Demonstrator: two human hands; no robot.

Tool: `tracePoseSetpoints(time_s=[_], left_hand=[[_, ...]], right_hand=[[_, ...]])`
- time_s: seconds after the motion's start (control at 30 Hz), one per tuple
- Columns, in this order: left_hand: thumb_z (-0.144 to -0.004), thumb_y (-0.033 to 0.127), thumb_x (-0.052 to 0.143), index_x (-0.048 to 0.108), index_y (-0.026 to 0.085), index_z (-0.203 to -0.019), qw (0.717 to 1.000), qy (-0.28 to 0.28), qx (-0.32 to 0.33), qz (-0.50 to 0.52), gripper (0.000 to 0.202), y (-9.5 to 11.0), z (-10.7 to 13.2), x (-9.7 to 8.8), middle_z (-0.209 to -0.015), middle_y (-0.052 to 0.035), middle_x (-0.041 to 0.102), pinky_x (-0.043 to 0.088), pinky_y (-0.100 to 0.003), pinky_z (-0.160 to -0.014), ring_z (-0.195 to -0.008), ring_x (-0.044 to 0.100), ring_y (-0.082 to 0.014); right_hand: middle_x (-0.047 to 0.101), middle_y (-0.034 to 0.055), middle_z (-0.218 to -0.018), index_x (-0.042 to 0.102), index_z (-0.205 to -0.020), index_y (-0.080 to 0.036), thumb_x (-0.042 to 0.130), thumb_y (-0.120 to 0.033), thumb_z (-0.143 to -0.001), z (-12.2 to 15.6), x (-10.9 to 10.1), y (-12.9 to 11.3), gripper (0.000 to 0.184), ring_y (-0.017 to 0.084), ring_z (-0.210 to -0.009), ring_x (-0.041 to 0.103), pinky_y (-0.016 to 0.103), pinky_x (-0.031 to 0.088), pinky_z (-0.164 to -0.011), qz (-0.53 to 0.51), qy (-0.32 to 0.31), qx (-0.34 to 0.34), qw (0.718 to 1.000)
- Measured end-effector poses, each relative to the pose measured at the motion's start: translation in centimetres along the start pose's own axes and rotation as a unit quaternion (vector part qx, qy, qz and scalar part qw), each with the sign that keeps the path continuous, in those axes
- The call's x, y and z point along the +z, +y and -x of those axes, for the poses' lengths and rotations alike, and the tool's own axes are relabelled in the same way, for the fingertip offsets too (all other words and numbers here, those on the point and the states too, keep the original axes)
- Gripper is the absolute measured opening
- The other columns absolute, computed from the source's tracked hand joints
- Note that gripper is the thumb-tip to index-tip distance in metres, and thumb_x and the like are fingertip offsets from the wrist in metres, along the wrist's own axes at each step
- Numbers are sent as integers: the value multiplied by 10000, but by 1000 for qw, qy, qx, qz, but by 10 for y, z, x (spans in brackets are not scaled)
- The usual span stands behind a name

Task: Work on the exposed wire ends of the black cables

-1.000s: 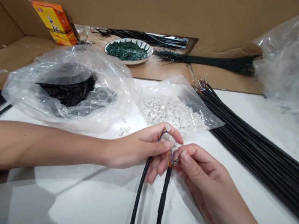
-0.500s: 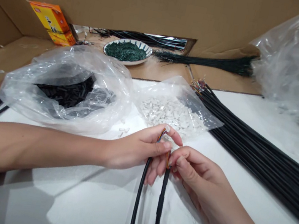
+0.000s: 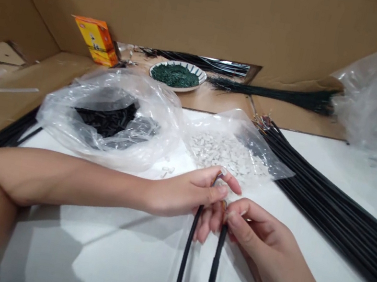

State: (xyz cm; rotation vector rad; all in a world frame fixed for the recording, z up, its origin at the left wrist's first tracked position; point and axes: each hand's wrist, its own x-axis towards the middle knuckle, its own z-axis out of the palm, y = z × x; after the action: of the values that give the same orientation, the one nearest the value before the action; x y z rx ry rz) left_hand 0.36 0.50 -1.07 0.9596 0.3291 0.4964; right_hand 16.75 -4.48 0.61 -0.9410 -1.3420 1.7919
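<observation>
Two black cables rise from the bottom of the view into my hands, their ends splitting into thin coloured wires. My left hand [image 3: 194, 193] pinches the wire end [image 3: 217, 180] of the left cable [image 3: 184, 262] between thumb and fingers. The right cable [image 3: 214, 272] ends in orange-tinted wires [image 3: 223, 206], partly hidden by the fingers. My right hand [image 3: 253, 230] pinches those wires just beside my left fingers. Both hands hover over a white table surface [image 3: 110, 253].
Behind my hands lie a plastic bag of white small parts [image 3: 226, 152] and a bag of black pieces [image 3: 105, 119]. A bundle of black cables [image 3: 332, 195] lies at right. Farther back are a bowl of green bits [image 3: 175, 75] and an orange box [image 3: 96, 35], against cardboard walls.
The whole scene sits further right and lower in the view, so my head has moved. My right hand has dropped slightly lower, still at the wires below my left fingers.
</observation>
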Motion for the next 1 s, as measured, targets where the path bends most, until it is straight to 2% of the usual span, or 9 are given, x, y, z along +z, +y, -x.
tracePoseSetpoints(time_s=[0.07,0.17,0.23,0.33,0.57,0.77,1.0], left_hand=[[-937,355,335,377,192,-1055,1000,0,-9,-8,205,0,-1,-2,-563,26,599,470,-187,-395,-411,602,-129],[-932,371,340,377,196,-1039,1000,0,-7,6,208,-1,-1,-2,-570,27,592,486,-205,-390,-413,602,-134],[-934,353,336,375,190,-1044,1000,3,-6,20,201,0,-1,-1,-570,23,591,491,-212,-386,-411,597,-135],[-936,318,322,381,177,-1068,999,8,-15,33,201,3,0,0,-586,13,593,488,-204,-389,-421,600,-135],[-940,347,279,407,156,-1167,999,-1,-37,35,323,11,-1,-2,-634,-19,606,482,-211,-394,-431,592,-131],[-930,423,281,411,159,-1164,998,56,-39,7,376,11,0,4,-613,1,575,448,-210,-371,-406,559,-125],[-948,377,248,341,153,-1272,997,74,-11,-22,404,6,3,9,-668,-29,588,442,-198,-437,-468,583,-115]], right_hand=[[668,39,-753,543,-727,-190,456,-344,-922,-1,-2,1,263,162,-794,611,305,441,-781,-6,9,1,1000],[611,28,-697,529,-683,-185,519,-401,-877,0,-6,2,290,153,-695,557,285,421,-665,6,72,23,997],[549,10,-656,517,-665,-179,568,-427,-840,2,-9,3,308,127,-624,484,257,367,-588,24,119,37,992],[478,-6,-616,517,-655,-171,601,-447,-811,2,-10,2,328,103,-582,397,239,298,-548,38,149,37,987],[498,-4,-633,542,-672,-173,606,-459,-804,-1,-13,-2,321,104,-604,421,244,300,-580,37,150,40,987],[475,-12,-612,541,-659,-171,627,-426,-796,-2,-14,-4,303,101,-607,438,239,314,-591,16,156,40,987],[451,-21,-603,530,-647,-162,631,-409,-801,-2,-14,-3,309,79,-584,393,214,298,-564,-31,147,43,988]])
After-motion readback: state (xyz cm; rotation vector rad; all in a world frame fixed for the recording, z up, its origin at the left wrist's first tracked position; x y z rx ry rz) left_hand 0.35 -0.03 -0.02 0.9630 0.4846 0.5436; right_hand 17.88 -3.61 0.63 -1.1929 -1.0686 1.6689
